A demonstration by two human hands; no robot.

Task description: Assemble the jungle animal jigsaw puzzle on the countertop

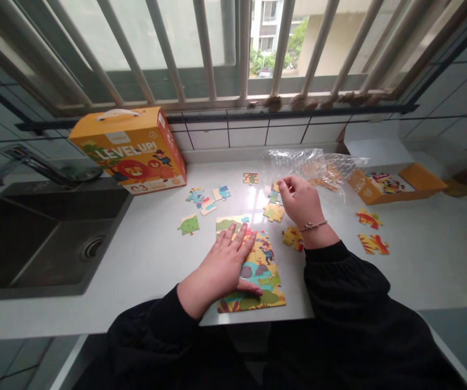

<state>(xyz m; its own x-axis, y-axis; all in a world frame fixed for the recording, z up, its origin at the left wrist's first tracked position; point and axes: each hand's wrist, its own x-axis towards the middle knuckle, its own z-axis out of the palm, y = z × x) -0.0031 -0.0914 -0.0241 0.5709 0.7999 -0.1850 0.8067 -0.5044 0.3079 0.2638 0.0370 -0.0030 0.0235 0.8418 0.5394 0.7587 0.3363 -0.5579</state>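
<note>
A white table (144, 260) ran below a barred window (203, 49). Near its front edge lay the partly joined puzzle (271, 279), its far right corner apparently unfilled. The left hand (223, 262) rested over it palm-down, open, fingers spread. Just beyond, the right hand (303, 203) was curled, fingertips at a small piece (274, 196); its own fingers partly hid the spot, so I could not tell whether it gripped anything. The step seemed to be choosing a loose piece while the joined ones were steadied; the next move called, I judged, for a light edge pinch and a check of the tabs. Farther out were a green tree piece (189, 225), a clear plastic bag (294, 158), an orange tray (423, 179) and an orange box (136, 141).
</note>
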